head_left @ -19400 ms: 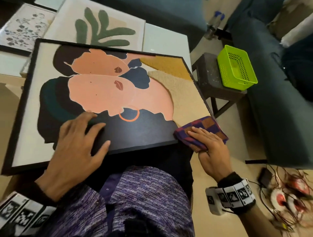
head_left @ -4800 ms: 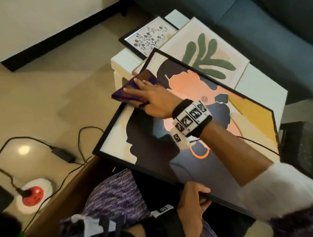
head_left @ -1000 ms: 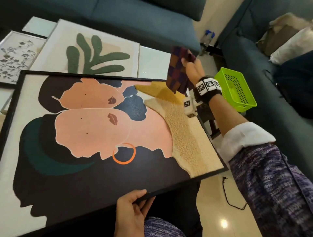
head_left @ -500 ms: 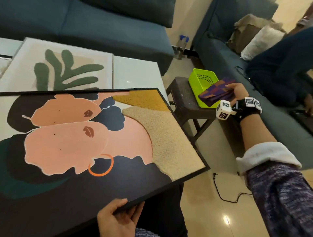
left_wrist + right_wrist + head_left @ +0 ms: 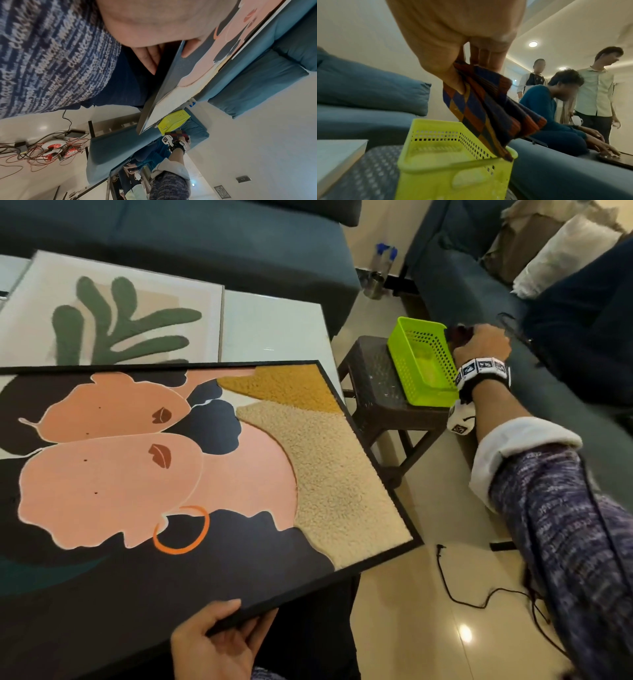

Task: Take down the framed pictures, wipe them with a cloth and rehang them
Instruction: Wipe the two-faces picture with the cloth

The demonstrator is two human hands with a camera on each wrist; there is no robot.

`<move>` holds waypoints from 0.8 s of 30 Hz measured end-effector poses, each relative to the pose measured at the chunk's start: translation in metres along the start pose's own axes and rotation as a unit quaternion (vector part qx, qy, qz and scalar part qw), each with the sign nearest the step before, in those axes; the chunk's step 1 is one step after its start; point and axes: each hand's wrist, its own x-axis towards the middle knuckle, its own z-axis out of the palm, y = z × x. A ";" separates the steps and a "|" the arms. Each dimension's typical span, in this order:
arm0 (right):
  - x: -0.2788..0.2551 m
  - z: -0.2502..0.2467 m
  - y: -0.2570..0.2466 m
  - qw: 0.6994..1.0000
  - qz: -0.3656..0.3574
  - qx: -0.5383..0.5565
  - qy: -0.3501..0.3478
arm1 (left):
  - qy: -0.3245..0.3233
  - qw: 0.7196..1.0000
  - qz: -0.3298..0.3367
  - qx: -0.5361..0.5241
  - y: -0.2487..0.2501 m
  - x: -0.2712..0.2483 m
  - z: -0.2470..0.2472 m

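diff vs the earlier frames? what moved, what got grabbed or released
The right hand carried the cloth off the picture, out to the right, and now pinches it over the green basket, its lower corner at the rim; not let go. The left hand went from lying flat on the picture to gripping its near edge. The leaf picture stayed on the table.
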 end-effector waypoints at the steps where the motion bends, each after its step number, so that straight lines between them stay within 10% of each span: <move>1: 0.003 0.007 0.000 1.000 -0.008 -0.025 -0.010 | 0.004 1.000 0.000 -0.005 0.000 0.001 0.000; 13: 0.032 0.053 -0.005 0.995 0.073 0.048 -0.040 | 0.072 0.995 -0.047 -0.056 0.002 0.009 0.012; 21: 0.002 0.067 -0.006 0.974 0.046 0.018 -0.220 | -0.001 1.000 0.009 -0.018 -0.001 0.013 -0.002; 24: -0.010 0.056 -0.011 0.979 0.032 0.058 -0.190 | -0.012 1.000 0.013 -0.010 -0.001 0.013 -0.004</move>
